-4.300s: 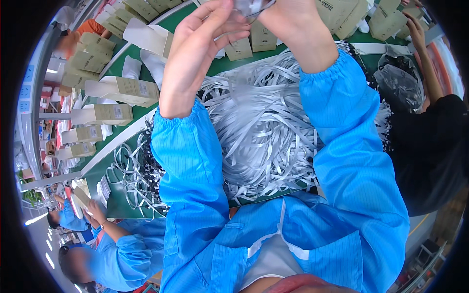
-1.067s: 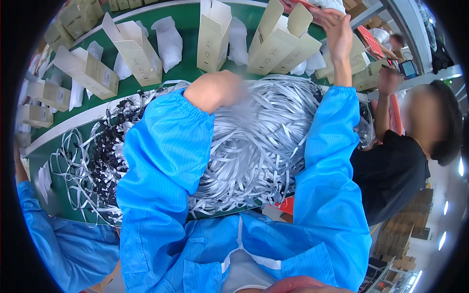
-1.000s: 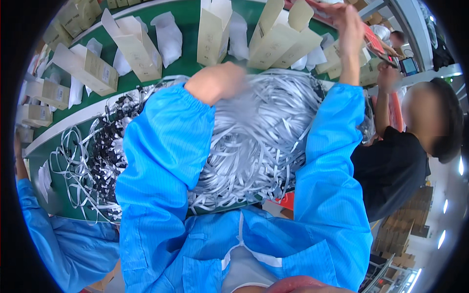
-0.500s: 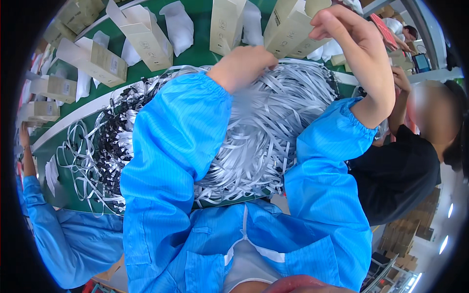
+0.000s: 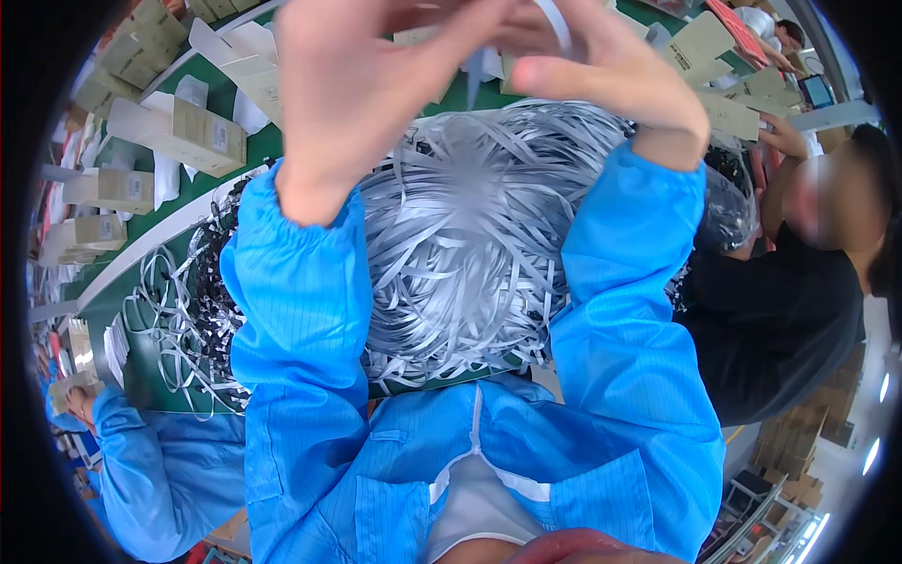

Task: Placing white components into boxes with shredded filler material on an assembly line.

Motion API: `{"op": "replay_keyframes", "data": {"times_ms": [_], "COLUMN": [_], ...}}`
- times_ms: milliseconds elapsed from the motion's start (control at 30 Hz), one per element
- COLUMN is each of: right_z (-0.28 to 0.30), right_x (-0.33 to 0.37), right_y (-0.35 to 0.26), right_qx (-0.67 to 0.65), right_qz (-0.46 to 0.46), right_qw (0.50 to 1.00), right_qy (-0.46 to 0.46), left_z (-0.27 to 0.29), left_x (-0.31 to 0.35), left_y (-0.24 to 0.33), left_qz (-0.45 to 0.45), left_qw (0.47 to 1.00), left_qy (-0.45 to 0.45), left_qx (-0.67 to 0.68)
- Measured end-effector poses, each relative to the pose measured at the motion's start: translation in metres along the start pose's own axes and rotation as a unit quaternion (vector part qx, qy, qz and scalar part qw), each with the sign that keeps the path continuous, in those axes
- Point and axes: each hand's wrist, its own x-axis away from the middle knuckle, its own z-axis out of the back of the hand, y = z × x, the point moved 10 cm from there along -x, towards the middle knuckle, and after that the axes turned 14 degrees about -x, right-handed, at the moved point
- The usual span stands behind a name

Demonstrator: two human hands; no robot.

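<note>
Both my hands are raised close together at the far side of the table, over a row of cartons. A flat grey lanyard strap (image 5: pixel 555 26) runs up between them, and its lower part hangs below the fingers. My left hand (image 5: pixel 362 89), blurred by motion, has its fingers closed at the strap. My right hand (image 5: pixel 615 83) curls its fingers around the same strap, thumb pointing left. Beneath my forearms lies a big heap of grey lanyards (image 5: pixel 460 244), with black clips (image 5: pixel 211 291) bunched along its left side. The upper fingertips are cut off by the frame.
Open beige cartons (image 5: pixel 178 136) stand along the green conveyor (image 5: pixel 268 141) with white wrapped items (image 5: pixel 249 113) beside them. A pale rail (image 5: pixel 178 221) divides belt from table. Co-workers sit close by: a blue sleeve (image 5: pixel 169 470) at left, a black shirt (image 5: pixel 770 329) at right.
My left hand has risen from the lanyard heap and moved up and left. The right hand has come leftward to meet it, with a strap now between them. Cartons on the belt have shifted.
</note>
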Motion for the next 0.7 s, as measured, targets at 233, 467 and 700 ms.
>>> {"op": "replay_keyframes", "data": {"times_ms": [233, 467, 700], "right_z": [-0.01, 0.045, 0.054], "right_x": [0.01, 0.012, 0.028], "right_y": [0.03, -0.054, -0.109], "right_qx": [0.176, 0.147, 0.228], "right_qz": [-0.134, 0.04, 0.255], "right_qw": [0.918, 0.986, 0.934], "right_qy": [-0.329, 0.073, 0.106], "left_z": [0.106, 0.01, -0.102], "left_x": [0.002, 0.007, 0.087], "left_y": [-0.035, -0.064, -0.052], "left_qz": [0.016, 0.101, 0.042], "left_qw": [0.978, 0.988, 0.811], "left_qy": [0.181, -0.121, -0.583], "left_qx": [-0.102, 0.009, 0.036]}}
